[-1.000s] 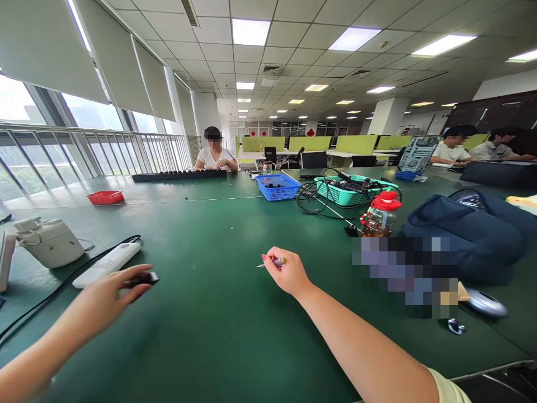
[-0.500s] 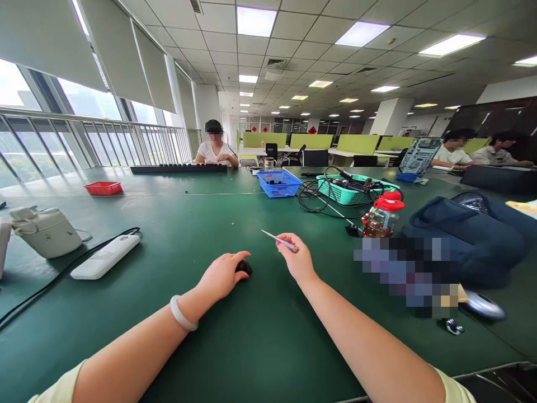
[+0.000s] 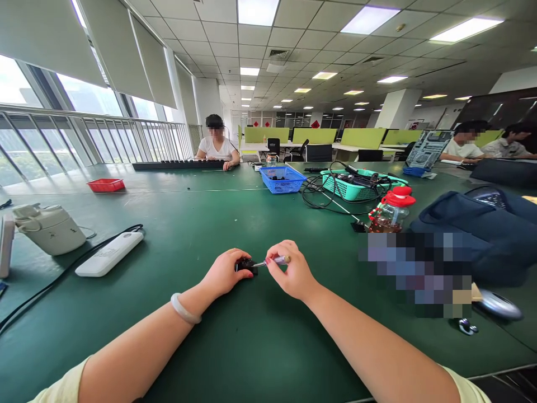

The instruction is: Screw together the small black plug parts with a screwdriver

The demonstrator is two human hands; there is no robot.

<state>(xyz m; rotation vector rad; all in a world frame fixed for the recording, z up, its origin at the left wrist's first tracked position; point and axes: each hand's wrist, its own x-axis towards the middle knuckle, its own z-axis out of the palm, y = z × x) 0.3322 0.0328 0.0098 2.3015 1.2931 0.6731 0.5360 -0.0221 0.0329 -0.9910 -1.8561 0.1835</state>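
My left hand [image 3: 225,272] rests on the green table [image 3: 235,347] with its fingers closed round a small black object [image 3: 245,265]. A pale bangle sits on that wrist. My right hand [image 3: 289,270] pinches a small screwdriver [image 3: 274,261] with a clear handle. The screwdriver lies almost level, its metal tip pointing left and touching the black object. Both hands sit close together at the middle of the table, a short way in front of me.
To the left lie a white remote-like device [image 3: 109,253], a black cable and a white appliance [image 3: 48,228]. A red-capped bottle [image 3: 390,210], a dark blue bag [image 3: 465,229], blue basket [image 3: 282,179] and teal basket [image 3: 356,187] stand right and behind. People sit at the far tables.
My left hand carried the black object from the left side to the table's middle. My right hand lowered the screwdriver and brought its tip to the object.
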